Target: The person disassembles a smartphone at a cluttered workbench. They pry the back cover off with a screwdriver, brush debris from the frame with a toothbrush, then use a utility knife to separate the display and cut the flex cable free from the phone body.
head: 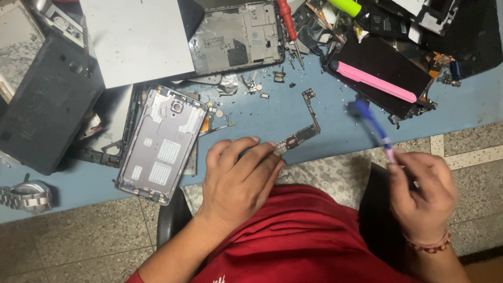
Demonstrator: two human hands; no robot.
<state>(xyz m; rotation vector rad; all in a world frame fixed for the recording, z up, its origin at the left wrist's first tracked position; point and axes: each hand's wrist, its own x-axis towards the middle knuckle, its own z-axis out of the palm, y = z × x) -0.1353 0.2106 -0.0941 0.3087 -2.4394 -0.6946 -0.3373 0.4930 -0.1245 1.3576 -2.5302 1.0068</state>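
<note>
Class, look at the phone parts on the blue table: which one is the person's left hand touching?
The L-shaped circuit board. The left hand pins its lower end, while the grey back cover and the opened frame lie untouched.

Close head view, straight down
</note>
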